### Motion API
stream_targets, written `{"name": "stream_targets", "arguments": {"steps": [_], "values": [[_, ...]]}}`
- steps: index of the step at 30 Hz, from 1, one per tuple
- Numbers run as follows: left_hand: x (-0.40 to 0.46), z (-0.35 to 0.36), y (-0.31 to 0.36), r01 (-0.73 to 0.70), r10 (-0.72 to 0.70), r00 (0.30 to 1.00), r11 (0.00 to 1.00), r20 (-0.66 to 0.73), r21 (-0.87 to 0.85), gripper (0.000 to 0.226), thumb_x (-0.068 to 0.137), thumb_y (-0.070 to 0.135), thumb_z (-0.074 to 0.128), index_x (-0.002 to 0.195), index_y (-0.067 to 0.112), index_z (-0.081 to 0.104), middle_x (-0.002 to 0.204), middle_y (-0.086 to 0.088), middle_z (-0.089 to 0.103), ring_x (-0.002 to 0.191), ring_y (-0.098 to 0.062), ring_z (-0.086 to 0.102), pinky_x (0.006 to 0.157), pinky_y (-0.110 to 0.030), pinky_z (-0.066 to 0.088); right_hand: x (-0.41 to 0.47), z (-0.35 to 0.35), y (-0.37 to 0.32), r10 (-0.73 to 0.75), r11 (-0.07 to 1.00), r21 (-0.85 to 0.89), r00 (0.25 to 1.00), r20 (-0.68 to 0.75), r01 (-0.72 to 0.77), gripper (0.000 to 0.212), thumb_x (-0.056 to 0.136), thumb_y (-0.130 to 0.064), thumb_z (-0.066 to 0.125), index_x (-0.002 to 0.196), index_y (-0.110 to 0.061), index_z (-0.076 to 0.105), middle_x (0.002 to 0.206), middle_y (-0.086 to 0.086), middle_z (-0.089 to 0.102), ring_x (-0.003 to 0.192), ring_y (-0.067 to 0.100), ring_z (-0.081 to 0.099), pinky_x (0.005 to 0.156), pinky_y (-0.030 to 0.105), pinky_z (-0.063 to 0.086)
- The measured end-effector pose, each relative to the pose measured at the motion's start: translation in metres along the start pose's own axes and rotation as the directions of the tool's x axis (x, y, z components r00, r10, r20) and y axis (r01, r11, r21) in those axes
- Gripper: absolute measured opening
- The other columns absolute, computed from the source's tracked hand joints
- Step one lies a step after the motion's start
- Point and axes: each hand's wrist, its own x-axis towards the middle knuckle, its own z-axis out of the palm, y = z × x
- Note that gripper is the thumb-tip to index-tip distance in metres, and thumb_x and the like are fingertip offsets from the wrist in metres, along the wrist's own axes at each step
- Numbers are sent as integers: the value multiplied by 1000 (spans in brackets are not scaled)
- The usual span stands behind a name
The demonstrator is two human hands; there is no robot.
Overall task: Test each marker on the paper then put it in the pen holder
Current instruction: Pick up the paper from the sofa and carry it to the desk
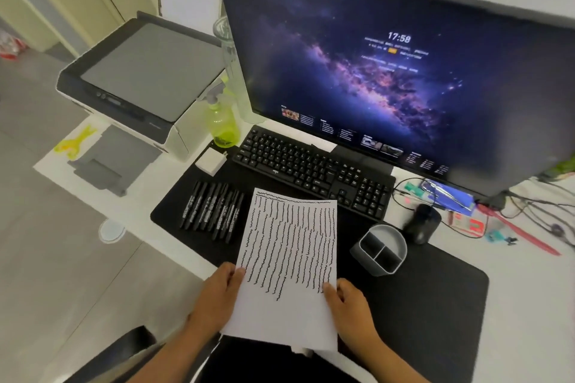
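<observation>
Left hand: your left hand [221, 292] grips the left edge of the white sheet of paper covered in columns of black wavy test lines [289, 261], thumb on top, fingers curled underneath.
Right hand: your right hand [348, 305] pinches the sheet's right edge low down, thumb on the face of the page.
Paper: held between both hands, tilted, its far end over the black desk mat [435, 289]; only a small bare patch is left near your hands.
Markers: a row of black markers with white lettering [213, 211] lies on the mat, ahead of and just outboard of your left hand, well apart from your right.
Long axis: barrels run roughly away from you, leaning slightly right at the far end, side by side and touching.
Nearer hand: the left, clearly; the sheet lies between the markers and your right hand.
Holder: the grey plastic pen holder with divided compartments [381, 250] stands ahead of your right hand, just beside the sheet's right edge; no marker shows in it.
Judgement: testing appears not yet begun; you likely set the sheet down first.
</observation>
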Motion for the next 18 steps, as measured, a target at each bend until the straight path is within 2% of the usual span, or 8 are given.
{"name": "stream_targets", "arguments": {"steps": [5,8,10,12,13,15,16,18], "values": [[50,-2,-9,-32,8,992,981,123,192,29,96,37,47,75,17,49,66,-1,58,58,-11,54,58,-32,46,18,27,8,88,992,-83,994,-61,-93,16,102,-25,57,89,-20,64,91,-7,71,78,7,68,60,16,54],[69,-9,-12,-99,22,977,927,212,363,27,97,39,46,79,19,48,66,3,59,60,-9,57,57,-29,47,18,39,12,133,972,-184,988,-77,-145,15,101,-34,57,88,-27,61,87,-10,71,76,4,68,67,24,58],[77,-15,-13,-148,45,972,881,232,450,26,96,42,44,80,22,44,64,5,57,56,-6,55,54,-29,47,16,43,11,140,945,-285,986,-93,-161,17,99,-45,55,92,-30,60,82,-11,70,71,3,67,64,24,57],[81,-19,-14,-199,101,970,847,219,493,23,95,45,43,85,24,43,68,6,58,57,-6,55,56,-31,51,14,45,8,133,900,-396,980,-147,-181,24,96,-56,53,94,-32,52,76,-13,66,63,2,64,54,17,48],[82,-20,-14,-227,136,968,834,211,503,21,95,45,44,92,24,45,78,6,60,62,-7,57,59,-31,53,13,47,5,115,880,-436,976,-186,-187,26,95,-59,51,97,-33,49,79,-15,64,62,2,62,52,15,44],[81,-20,-14,-250,171,964,834,202,492,31,94,44,46,115,21,45,106,1,60,80,-11,62,69,-30,54,15,50,1,50,858,-485,966,-253,-172,32,96,-58,51,114,-33,47,101,-17,60,75,2,62,58,17,45],[80,-18,-15,-261,177,961,832,211,490,40,93,44,47,125,19,42,117,-1,56,88,-13,62,73,-29,54,16,52,0,6,854,-499,960,-280,-151,37,96,-55,52,124,-31,47,113,-12,57,88,6,63,66,20,49],[79,-15,-18,-304,212,949,806,232,507,50,93,44,47,135,19,35,125,-1,52,93,-11,61,75,-27,54,20,54,3,-120,831,-552,947,-299,-69,46,95,-46,60,134,-25,51,128,-4,55,110,15,57,88,30,53]]}}
